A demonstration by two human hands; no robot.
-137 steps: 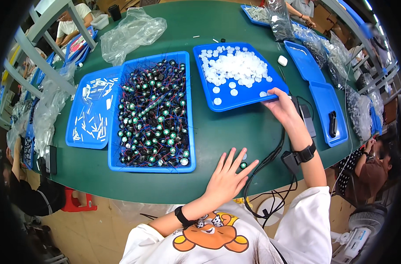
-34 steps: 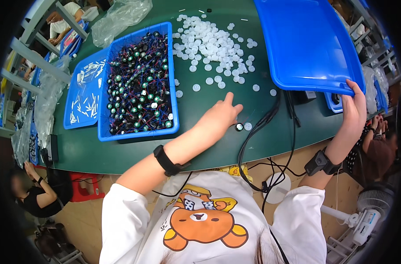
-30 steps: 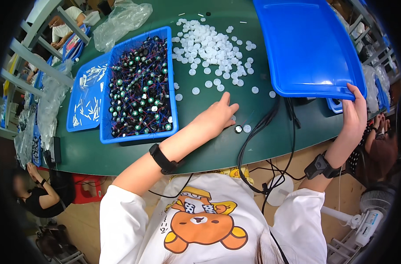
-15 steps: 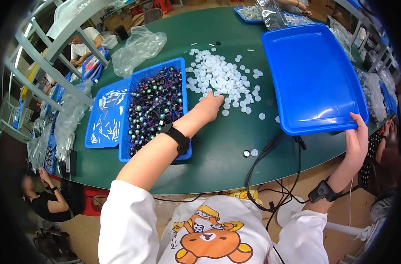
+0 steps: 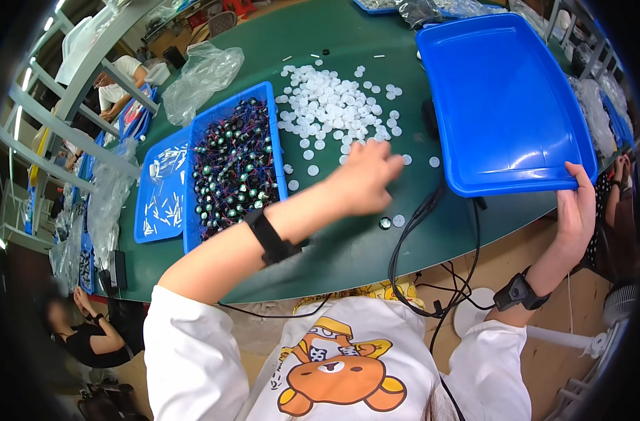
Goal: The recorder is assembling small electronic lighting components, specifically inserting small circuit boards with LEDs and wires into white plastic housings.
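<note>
A loose pile of small white translucent discs point(image 5: 327, 98) lies on the green table. My left hand point(image 5: 365, 179) is at the pile's near edge, palm down, with bent fingers among the nearest discs; motion blur and the hand itself hide whether it holds any. At the right, my right hand point(image 5: 576, 203) grips the near right corner of a blue tray point(image 5: 509, 105), thumb and fingers on its rim. The tray appears tilted, and its inside is bare. Left of the pile stands a blue bin point(image 5: 274, 133) full of small round dark parts with thin wires point(image 5: 236, 165).
Another blue tray point(image 5: 141, 217) with short white sticks adjoins the bin. A small round part point(image 5: 384, 222) and a disc point(image 5: 398, 220) lie near the front edge. Black cables point(image 5: 404, 252) hang over it. A clear plastic bag point(image 5: 202, 77) lies farther back. Other people sit around the table.
My left hand has moved right along the pile's near edge, and some discs there have shifted. My right hand still holds the tray's corner. The whole view has shifted slightly.
</note>
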